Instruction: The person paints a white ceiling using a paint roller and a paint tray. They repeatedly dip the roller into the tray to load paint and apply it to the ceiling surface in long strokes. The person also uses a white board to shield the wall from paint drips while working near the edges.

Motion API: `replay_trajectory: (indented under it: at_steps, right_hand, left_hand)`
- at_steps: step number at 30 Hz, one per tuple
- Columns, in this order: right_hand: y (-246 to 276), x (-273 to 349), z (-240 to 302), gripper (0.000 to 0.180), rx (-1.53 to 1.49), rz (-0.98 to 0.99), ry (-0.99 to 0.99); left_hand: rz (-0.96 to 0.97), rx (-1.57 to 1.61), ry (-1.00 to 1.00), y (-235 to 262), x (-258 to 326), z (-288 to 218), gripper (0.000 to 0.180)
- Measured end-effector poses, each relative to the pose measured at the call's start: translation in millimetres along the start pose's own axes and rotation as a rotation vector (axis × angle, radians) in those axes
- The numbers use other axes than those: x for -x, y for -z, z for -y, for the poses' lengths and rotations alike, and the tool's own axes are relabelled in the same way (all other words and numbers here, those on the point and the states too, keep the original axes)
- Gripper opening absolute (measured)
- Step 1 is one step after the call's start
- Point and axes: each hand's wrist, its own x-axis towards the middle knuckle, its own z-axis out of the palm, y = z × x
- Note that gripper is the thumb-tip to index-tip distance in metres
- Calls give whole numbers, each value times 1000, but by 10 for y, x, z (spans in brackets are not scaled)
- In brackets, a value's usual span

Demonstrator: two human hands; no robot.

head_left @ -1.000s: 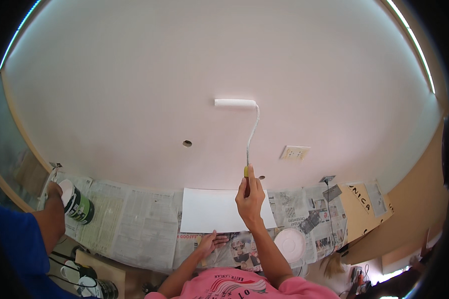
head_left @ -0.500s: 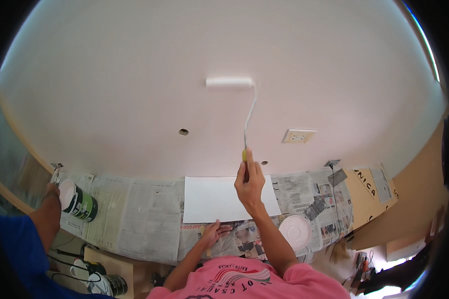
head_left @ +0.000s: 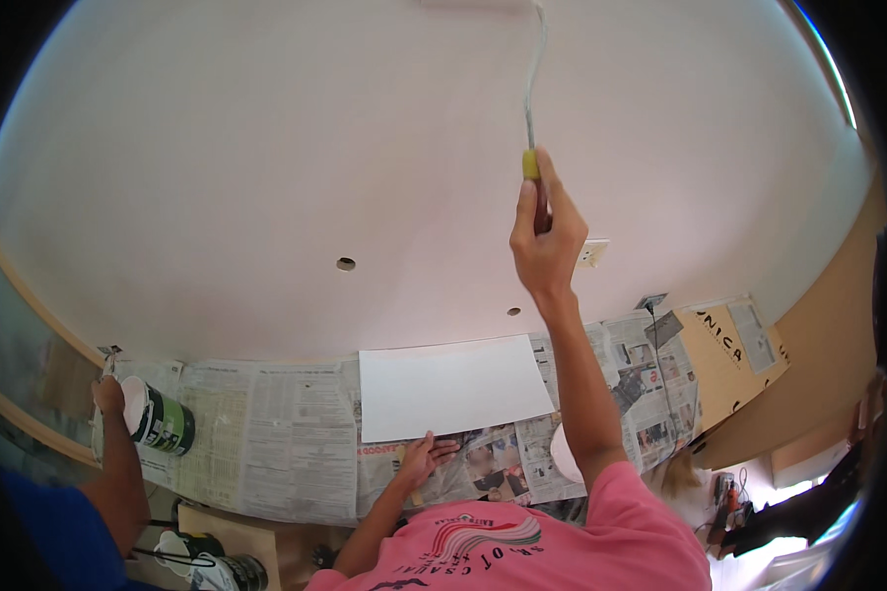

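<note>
My right hand (head_left: 550, 241) is raised against the pale pink wall (head_left: 266, 148), its fingers wrapped round the dark handle of a paint roller (head_left: 530, 103). The handle has a yellow collar, and a thin bent wire runs up from it. Only the lower edge of the white roller sleeve shows at the top of the picture. My left hand (head_left: 428, 461) lies low, fingers stretched out along the near edge of a white sheet (head_left: 453, 394). That sheet rests on newspaper (head_left: 301, 424) at the foot of the wall.
At left, a co-worker's hand (head_left: 108, 396) holds a small brush at the wall's lower corner, beside a green-and-black paint bucket (head_left: 168, 422). A round pale lid (head_left: 565, 455) is partly behind my right forearm. The wall has a socket (head_left: 593, 253) and round holes (head_left: 346, 264).
My right hand has moved up and a little right with the roller, whose sleeve has risen to the picture's top edge. My left hand stays by the sheet. The co-worker's hand has shifted slightly downward.
</note>
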Motion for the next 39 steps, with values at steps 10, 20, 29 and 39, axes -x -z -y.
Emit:
replay_trajectory:
  at_steps: [10, 20, 29, 39]
  right_hand:
    - [307, 1766, -131, 52, 139, 204, -190]
    - [36, 675, -79, 53, 55, 94, -59]
    - [241, 2098, -104, 53, 132, 219, -231]
    - [182, 1906, -73, 50, 98, 192, -222]
  left_hand:
    - [-19, -6, 22, 13, -19, 8, 45]
    - [-18, -25, 0, -58, 24, -42, 44]
    - [-34, -7, -20, -25, 1, 4, 45]
    - [-17, -20, -36, -44, 6, -8, 47]
